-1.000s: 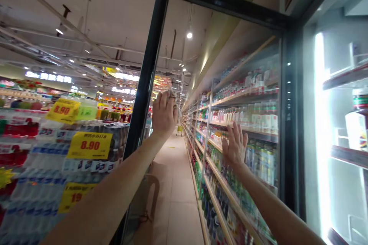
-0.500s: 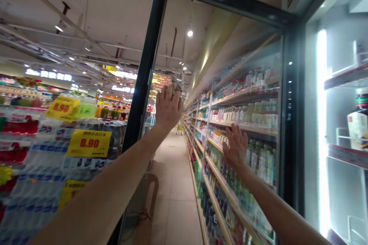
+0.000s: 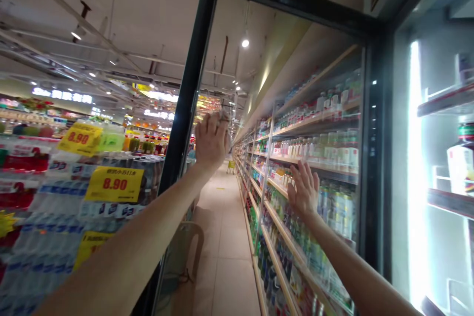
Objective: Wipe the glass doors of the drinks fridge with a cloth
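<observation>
Glass door [image 3: 266,108], left hand [image 3: 212,140] back leftward

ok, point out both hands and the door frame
Left hand [image 3: 212,144], head view: back of hand.
Right hand [image 3: 304,196], head view: back of hand.
Door frame [image 3: 193,84], head view: left upright.

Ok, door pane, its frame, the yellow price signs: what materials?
Door pane: clear, smooth, probably glass; shelves show through with slight haze, though clear plastic can't be excluded.
Frame: black, satin, likely coated metal, maybe plastic; soft highlights along it.
Price signs: matte printed paper or card; thin, flat, no glare.
</observation>
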Available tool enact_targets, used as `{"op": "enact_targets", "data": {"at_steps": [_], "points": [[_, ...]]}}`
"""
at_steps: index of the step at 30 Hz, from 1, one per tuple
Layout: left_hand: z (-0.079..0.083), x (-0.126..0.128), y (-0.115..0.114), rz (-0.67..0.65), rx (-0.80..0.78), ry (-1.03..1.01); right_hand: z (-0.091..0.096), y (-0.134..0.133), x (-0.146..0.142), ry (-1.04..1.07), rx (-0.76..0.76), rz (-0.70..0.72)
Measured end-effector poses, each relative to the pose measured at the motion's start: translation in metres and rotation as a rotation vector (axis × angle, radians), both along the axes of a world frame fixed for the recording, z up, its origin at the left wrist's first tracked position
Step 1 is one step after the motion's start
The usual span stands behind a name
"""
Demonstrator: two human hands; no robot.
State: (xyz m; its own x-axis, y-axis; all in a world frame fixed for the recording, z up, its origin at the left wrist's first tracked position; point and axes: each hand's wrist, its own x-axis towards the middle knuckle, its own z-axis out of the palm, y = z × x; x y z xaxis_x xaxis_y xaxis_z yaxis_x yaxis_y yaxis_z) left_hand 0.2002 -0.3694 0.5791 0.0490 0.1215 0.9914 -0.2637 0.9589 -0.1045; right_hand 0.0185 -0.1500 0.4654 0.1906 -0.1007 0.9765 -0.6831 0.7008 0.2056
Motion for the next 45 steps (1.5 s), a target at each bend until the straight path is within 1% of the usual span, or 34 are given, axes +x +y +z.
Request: {"op": "enact_targets", "data": {"at_steps": [2,4,5,6,7,8,9,12,13,14,15,16,19,20,21,22,23,26,27,28,29,30,32,33,34,35,36,39,40,41,42,43,44,45], "points": [[-0.029,-0.012,0.018,-0.002,-0.19,-0.145,0.0,0.0,0.001,0.0,-0.006,0.01],[-0.062,-0.025,0.037,-0.02,-0.489,-0.34,0.0,0.001,0.002,0.013,-0.003,0.018],[-0.074,-0.03,0.043,-0.031,-0.635,-0.429,0.0,0.001,0.002,0.018,-0.001,0.021],[-0.08,-0.033,0.045,-0.041,-0.743,-0.495,0.0,0.001,0.001,0.022,-0.002,0.024],[-0.081,-0.033,0.044,-0.047,-0.796,-0.526,-0.001,0.002,0.0,0.028,-0.006,0.024],[-0.075,-0.032,0.039,-0.049,-0.783,-0.515,-0.002,0.002,-0.001,0.036,-0.009,0.024],[-0.065,-0.028,0.033,-0.046,-0.706,-0.461,-0.004,0.002,-0.003,0.044,-0.013,0.024],[-0.031,-0.016,0.013,-0.026,-0.31,-0.177,-0.008,0.004,-0.006,0.042,-0.02,0.025],[-0.026,-0.014,0.009,-0.018,-0.207,-0.1,-0.01,0.004,-0.007,0.036,-0.022,0.026],[-0.028,-0.012,0.008,-0.009,-0.151,-0.061,-0.01,0.004,-0.007,0.031,-0.023,0.028],[-0.035,-0.012,0.01,0.0,-0.151,-0.068,-0.011,0.005,-0.007,0.027,-0.023,0.029],[-0.047,-0.012,0.013,0.004,-0.206,-0.117,-0.011,0.005,-0.007,0.026,-0.022,0.029],[-0.091,-0.014,0.021,-0.021,-0.557,-0.398,-0.011,0.005,-0.007,0.028,-0.021,0.022],[-0.099,-0.012,0.02,-0.039,-0.669,-0.48,-0.01,0.005,-0.006,0.028,-0.02,0.019],[-0.103,-0.01,0.017,-0.051,-0.731,-0.523,-0.01,0.004,-0.006,0.031,-0.019,0.016],[-0.1,-0.007,0.012,-0.052,-0.725,-0.518,-0.01,0.004,-0.006,0.034,-0.018,0.013],[-0.093,-0.002,0.005,-0.043,-0.651,-0.467,-0.01,0.004,-0.007,0.036,-0.017,0.012],[-0.069,0.01,-0.012,0.01,-0.257,-0.185,-0.01,0.003,-0.007,0.049,-0.02,0.011],[-0.069,0.013,-0.015,0.024,-0.182,-0.123,-0.01,0.003,-0.007,0.051,-0.022,0.01],[-0.074,0.014,-0.015,0.035,-0.164,-0.104,-0.01,0.003,-0.007,0.047,-0.024,0.01],[-0.085,0.013,-0.013,0.041,-0.201,-0.126,-0.01,0.003,-0.006,0.04,-0.025,0.01],[-0.1,0.012,-0.01,0.04,-0.284,-0.176,-0.01,0.003,-0.006,0.032,-0.025,0.011],[-0.134,0.009,-0.003,0.014,-0.516,-0.335,-0.011,0.003,-0.006,0.016,-0.022,0.017],[-0.147,0.008,-0.001,-0.007,-0.625,-0.41,-0.011,0.003,-0.005,0.015,-0.021,0.02],[-0.155,0.008,0.0,-0.026,-0.696,-0.455,-0.01,0.003,-0.005,0.018,-0.022,0.021],[-0.156,0.008,-0.002,-0.038,-0.715,-0.47,-0.01,0.003,-0.006,0.023,-0.021,0.02],[-0.151,0.009,-0.005,-0.04,-0.674,-0.449,-0.01,0.003,-0.006,0.029,-0.022,0.017],[-0.116,0.014,-0.016,-0.018,-0.338,-0.237,-0.01,0.003,-0.007,0.048,-0.027,0.003],[-0.106,0.014,-0.018,-0.008,-0.232,-0.17,-0.01,0.003,-0.007,0.053,-0.028,0.0],[-0.101,0.013,-0.019,0.001,-0.161,-0.127,-0.01,0.003,-0.008,0.055,-0.028,0.0],[-0.101,0.011,-0.017,0.008,-0.137,-0.115,-0.01,0.003,-0.008,0.057,-0.03,0.001],[-0.106,0.008,-0.013,0.012,-0.166,-0.136,-0.01,0.003,-0.009,0.057,-0.028,0.002],[-0.115,0.005,-0.009,0.011,-0.246,-0.19,-0.01,0.003,-0.009,0.057,-0.026,0.003],[-0.127,0.002,-0.004,0.002,-0.37,-0.273,-0.01,0.003,-0.009,0.054,-0.024,0.003]]}}
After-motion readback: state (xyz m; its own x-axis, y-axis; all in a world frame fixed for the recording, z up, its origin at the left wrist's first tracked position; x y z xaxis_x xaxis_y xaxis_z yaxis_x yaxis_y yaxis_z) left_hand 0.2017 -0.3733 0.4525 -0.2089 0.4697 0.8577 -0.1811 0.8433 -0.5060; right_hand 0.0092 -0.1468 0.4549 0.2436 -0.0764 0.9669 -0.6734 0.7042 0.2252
